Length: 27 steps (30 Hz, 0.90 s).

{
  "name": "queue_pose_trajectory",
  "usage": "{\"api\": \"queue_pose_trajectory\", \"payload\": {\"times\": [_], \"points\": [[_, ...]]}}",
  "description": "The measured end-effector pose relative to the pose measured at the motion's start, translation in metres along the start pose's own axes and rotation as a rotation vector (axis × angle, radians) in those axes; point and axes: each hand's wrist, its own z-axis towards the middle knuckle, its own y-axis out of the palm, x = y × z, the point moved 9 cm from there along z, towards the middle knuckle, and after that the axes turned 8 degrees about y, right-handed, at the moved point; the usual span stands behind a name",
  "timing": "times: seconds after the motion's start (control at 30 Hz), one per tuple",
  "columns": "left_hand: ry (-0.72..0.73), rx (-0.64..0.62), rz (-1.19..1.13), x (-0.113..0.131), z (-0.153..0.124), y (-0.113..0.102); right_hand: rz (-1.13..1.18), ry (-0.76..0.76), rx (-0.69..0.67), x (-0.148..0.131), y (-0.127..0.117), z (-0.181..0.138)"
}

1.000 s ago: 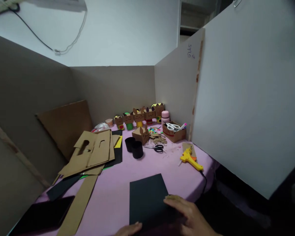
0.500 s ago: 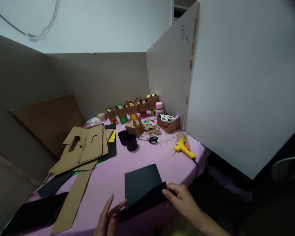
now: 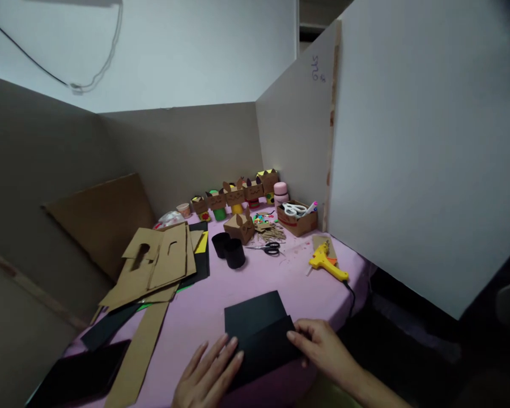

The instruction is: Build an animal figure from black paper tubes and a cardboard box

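Observation:
A sheet of black paper (image 3: 255,314) lies at the table's near edge, its near part folded over toward the far side. My right hand (image 3: 321,345) pinches the right end of the folded part between thumb and fingers. My left hand (image 3: 210,371) rests with outstretched fingers at the paper's left edge, the fingertips on the black surface. Beyond the paper stand two black paper rings (image 3: 234,253), side by side. Black-handled scissors (image 3: 271,248) lie to their right. A yellow glue gun (image 3: 327,263) rests at the table's right side.
Cut cardboard (image 3: 165,260) is piled at the left, with a cardboard strip (image 3: 140,357) and a dark tablet-like slab (image 3: 83,374) nearer me. Several animal-faced cardboard figures (image 3: 234,196) line the back. A small box (image 3: 297,222) holds white scissors and a marker. Panels enclose the table.
My left hand has come down from beside the fold onto the paper, fingers flattening. The folded flap lies flatter. My right hand keeps its pinch. The whole view has shifted slightly.

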Motion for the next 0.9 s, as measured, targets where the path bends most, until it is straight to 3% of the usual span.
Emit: {"api": "queue_pose_trajectory", "payload": {"times": [0.13,0.3,0.4,0.6,0.77,0.9], "points": [[-0.037,-0.031,-0.113,-0.013,0.001,0.012,-0.024,-0.025,0.022,-0.011,-0.016,0.003],[-0.073,-0.028,-0.184,-0.025,-0.004,0.03,-0.374,-0.414,0.002,-0.05,-0.027,0.001],[-0.107,-0.006,-0.296,-0.032,-0.003,0.033,-0.501,-0.487,-0.042,-0.053,-0.021,0.006],[-0.421,-0.023,-0.589,-0.056,0.003,0.041,-0.503,-0.488,-0.036,-0.049,-0.007,0.021],[-0.857,-0.042,-0.757,-0.072,-0.004,0.057,-0.478,-0.364,0.038,-0.036,-0.009,0.039],[-0.946,-0.045,-0.77,-0.079,-0.006,0.069,-0.45,-0.275,0.056,-0.031,-0.011,0.053]]}}
